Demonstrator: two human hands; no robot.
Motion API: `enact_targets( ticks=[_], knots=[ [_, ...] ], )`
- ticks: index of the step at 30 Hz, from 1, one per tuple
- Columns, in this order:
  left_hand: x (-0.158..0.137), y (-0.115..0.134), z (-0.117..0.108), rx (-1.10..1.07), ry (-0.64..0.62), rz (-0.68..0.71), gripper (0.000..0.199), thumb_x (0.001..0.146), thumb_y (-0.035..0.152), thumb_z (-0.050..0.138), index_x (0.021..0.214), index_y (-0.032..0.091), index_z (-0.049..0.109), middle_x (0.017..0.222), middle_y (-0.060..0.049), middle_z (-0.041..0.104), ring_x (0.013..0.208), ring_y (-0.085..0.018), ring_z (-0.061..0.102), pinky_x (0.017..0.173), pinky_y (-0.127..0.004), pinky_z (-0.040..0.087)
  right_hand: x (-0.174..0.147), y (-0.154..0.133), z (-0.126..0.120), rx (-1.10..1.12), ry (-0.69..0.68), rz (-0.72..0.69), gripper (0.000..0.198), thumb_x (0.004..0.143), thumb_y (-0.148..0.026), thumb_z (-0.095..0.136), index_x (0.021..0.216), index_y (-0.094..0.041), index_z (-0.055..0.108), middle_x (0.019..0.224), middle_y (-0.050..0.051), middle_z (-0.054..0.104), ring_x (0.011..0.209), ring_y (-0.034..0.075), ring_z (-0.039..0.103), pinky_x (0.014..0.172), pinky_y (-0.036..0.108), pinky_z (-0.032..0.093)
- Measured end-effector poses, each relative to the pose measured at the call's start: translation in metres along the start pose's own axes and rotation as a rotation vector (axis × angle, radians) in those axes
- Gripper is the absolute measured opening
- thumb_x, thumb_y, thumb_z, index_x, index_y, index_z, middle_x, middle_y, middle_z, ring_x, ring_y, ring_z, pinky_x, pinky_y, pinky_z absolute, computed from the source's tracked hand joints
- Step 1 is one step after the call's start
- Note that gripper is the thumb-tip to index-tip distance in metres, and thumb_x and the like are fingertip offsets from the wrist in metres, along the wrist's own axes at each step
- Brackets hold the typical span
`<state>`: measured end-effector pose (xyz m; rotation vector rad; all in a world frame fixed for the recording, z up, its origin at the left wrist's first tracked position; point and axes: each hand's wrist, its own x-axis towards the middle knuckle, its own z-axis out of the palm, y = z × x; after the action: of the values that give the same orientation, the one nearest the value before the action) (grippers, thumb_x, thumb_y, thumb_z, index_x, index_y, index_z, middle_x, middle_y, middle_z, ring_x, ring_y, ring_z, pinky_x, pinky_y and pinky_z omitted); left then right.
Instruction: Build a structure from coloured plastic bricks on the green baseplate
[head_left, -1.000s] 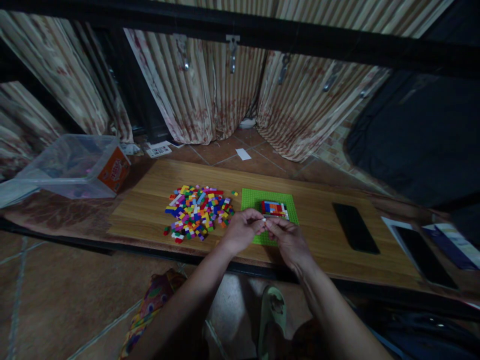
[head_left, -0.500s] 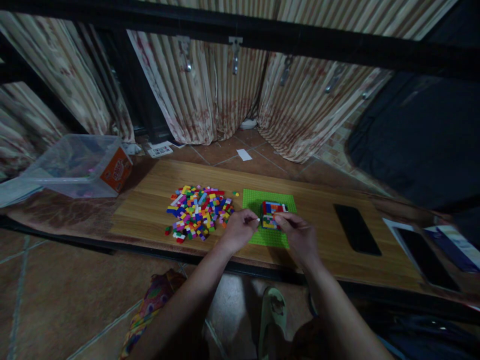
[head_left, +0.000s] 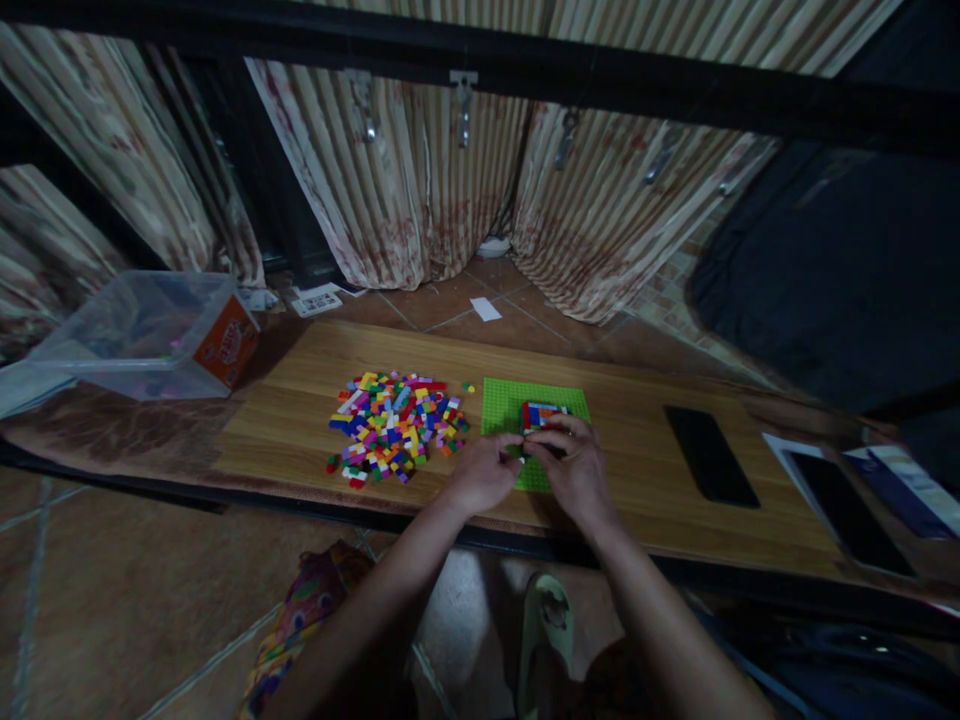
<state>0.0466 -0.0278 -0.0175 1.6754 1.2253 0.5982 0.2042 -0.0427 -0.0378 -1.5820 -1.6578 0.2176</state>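
Note:
On the green baseplate (head_left: 499, 400) sits a low block of toy bricks (head_left: 541, 410) in red, blue, white and other colours. My left hand (head_left: 486, 474) is closed in a pinch at the plate's left side, with a small white brick (head_left: 521, 460) showing at its fingers. Reaching over the front of the block, my right hand (head_left: 576, 462) has its thumb and fingers drawn together, the tips meeting those of my left hand. Whatever lies between the right fingertips is hidden. Left of the plate spreads a pile of loose coloured bricks (head_left: 397, 425).
A clear plastic box (head_left: 142, 330) with an orange label stands at the left. Right of the plate lies a black phone-like slab (head_left: 711, 455), with another dark slab (head_left: 851, 512) beyond it. All this rests on a wooden board (head_left: 292, 420). Striped curtains (head_left: 420, 200) hang behind.
My right hand has moved left and toward me, from the block's right side to my left fingertips. My left hand has barely shifted. The view has moved slightly.

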Motion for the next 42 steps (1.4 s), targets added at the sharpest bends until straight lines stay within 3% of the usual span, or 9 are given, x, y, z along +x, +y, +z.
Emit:
enact_targets(
  ticks=[8, 16, 23, 28, 32, 36, 42],
  knots=[
    [-0.004, 0.005, 0.001, 0.038, -0.011, 0.012, 0.045, 0.077, 0.018, 0.05, 0.12, 0.017, 0.062, 0.085, -0.006, 0.07, 0.072, -0.017, 0.063, 0.072, -0.027, 0.049, -0.002, -0.002, 0.003, -0.066, 0.039, -0.039, 0.013, 0.08, -0.031, 0.061, 0.078, -0.025, 0.073, 0.098, 0.006, 0.062, 0.095, 0.023, 0.055, 0.085, 0.04, 0.042],
    [-0.004, 0.005, 0.0, 0.104, -0.096, 0.054, 0.043, 0.078, 0.018, 0.048, 0.118, 0.02, 0.062, 0.076, -0.002, 0.068, 0.066, -0.015, 0.06, 0.067, -0.025, 0.048, -0.017, -0.007, 0.005, -0.316, -0.011, -0.183, 0.023, 0.089, -0.025, 0.049, 0.092, -0.022, 0.072, 0.106, 0.008, 0.062, 0.097, 0.023, 0.051, 0.085, 0.037, 0.042],
    [-0.003, -0.001, 0.002, 0.055, -0.029, 0.058, 0.041, 0.079, 0.019, 0.049, 0.118, 0.019, 0.062, 0.079, -0.003, 0.069, 0.068, -0.016, 0.061, 0.068, -0.027, 0.048, -0.023, -0.011, 0.006, -0.355, -0.017, -0.172, 0.027, 0.09, -0.021, 0.044, 0.096, -0.021, 0.071, 0.106, 0.009, 0.063, 0.097, 0.024, 0.052, 0.085, 0.038, 0.042],
    [0.004, -0.016, 0.007, -0.18, 0.066, 0.034, 0.041, 0.077, 0.019, 0.055, 0.118, 0.015, 0.061, 0.08, -0.004, 0.068, 0.068, -0.015, 0.062, 0.065, -0.026, 0.049, -0.016, -0.012, -0.005, -0.132, 0.055, -0.082, 0.027, 0.09, -0.026, 0.045, 0.098, -0.021, 0.07, 0.104, 0.009, 0.065, 0.098, 0.023, 0.057, 0.087, 0.039, 0.044],
    [0.007, -0.018, 0.008, -0.308, 0.11, 0.044, 0.043, 0.074, 0.016, 0.059, 0.117, 0.015, 0.06, 0.084, -0.005, 0.067, 0.066, -0.014, 0.061, 0.064, -0.026, 0.048, -0.01, -0.015, -0.017, 0.141, 0.145, 0.124, 0.027, 0.088, -0.036, 0.049, 0.095, -0.019, 0.069, 0.095, 0.009, 0.068, 0.087, 0.022, 0.062, 0.08, 0.036, 0.047],
    [0.007, -0.01, 0.009, -0.405, 0.078, 0.092, 0.045, 0.074, 0.016, 0.059, 0.119, 0.015, 0.058, 0.08, -0.002, 0.065, 0.066, -0.013, 0.06, 0.064, -0.026, 0.049, -0.007, -0.021, -0.02, 0.463, -0.015, 0.294, 0.027, 0.082, -0.042, 0.057, 0.087, -0.019, 0.07, 0.087, 0.006, 0.071, 0.082, 0.021, 0.064, 0.077, 0.034, 0.048],
    [0.005, 0.004, 0.012, -0.518, 0.022, 0.132, 0.044, 0.074, 0.016, 0.061, 0.118, 0.014, 0.056, 0.075, 0.001, 0.06, 0.067, -0.011, 0.057, 0.068, -0.025, 0.048, -0.006, -0.026, -0.021, 0.627, -0.136, 0.336, 0.021, 0.076, -0.039, 0.063, 0.075, -0.019, 0.069, 0.075, 0.002, 0.069, 0.073, 0.017, 0.06, 0.071, 0.029, 0.046]
  ],
)
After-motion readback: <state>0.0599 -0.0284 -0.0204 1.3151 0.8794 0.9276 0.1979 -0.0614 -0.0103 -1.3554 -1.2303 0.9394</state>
